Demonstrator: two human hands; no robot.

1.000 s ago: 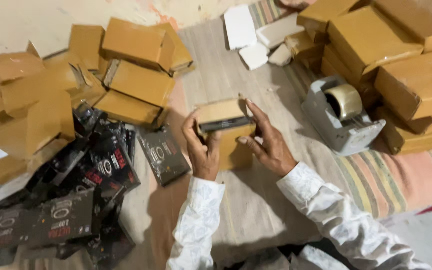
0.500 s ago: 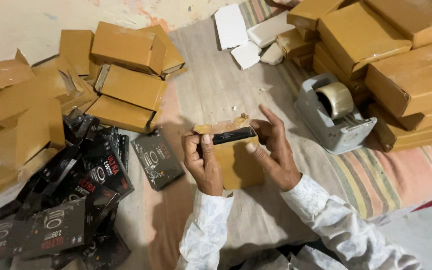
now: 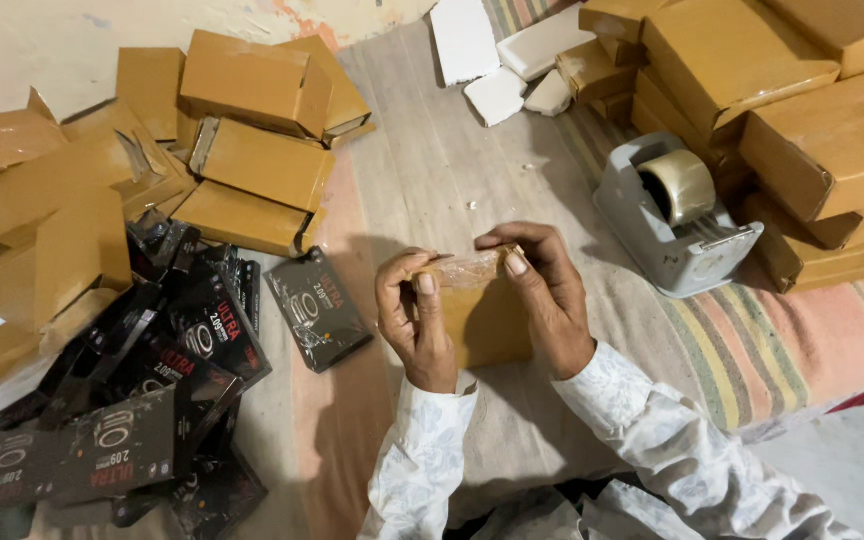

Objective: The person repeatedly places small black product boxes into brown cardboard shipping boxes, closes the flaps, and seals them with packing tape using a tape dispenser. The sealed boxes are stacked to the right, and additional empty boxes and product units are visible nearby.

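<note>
Brown box in hand: a small flat cardboard box (image 3: 482, 320), held upright in front of the person, above the grey cloth on the floor (image 3: 422, 170).
Left hand: the left hand (image 3: 417, 320) grips the box's left edge, thumb laid against the near face at the top corner.
Right hand: the right hand (image 3: 547, 300) clasps the right side, its fingers curled over the top and its thumb pressing a strip of clear tape (image 3: 472, 268) along the upper edge.
Stage, as I judge it: the top flap looks shut and the tape lies across it but seems not yet smoothed flat; no black packet shows inside, so filling appears finished for this box.
Done so far: a stack of closed brown boxes (image 3: 812, 130) stands at the right, just behind the grey tape dispenser (image 3: 677, 220); I cannot tell whether each is taped.
Left to do: a heap of black printed packets (image 3: 152, 400) lies loose at the left, and beside it a pile of open and flattened brown cartons (image 3: 152, 150), so much packing seems to remain.
Also there: a few white blocks (image 3: 502, 60) lie at the far end of the cloth.
</note>
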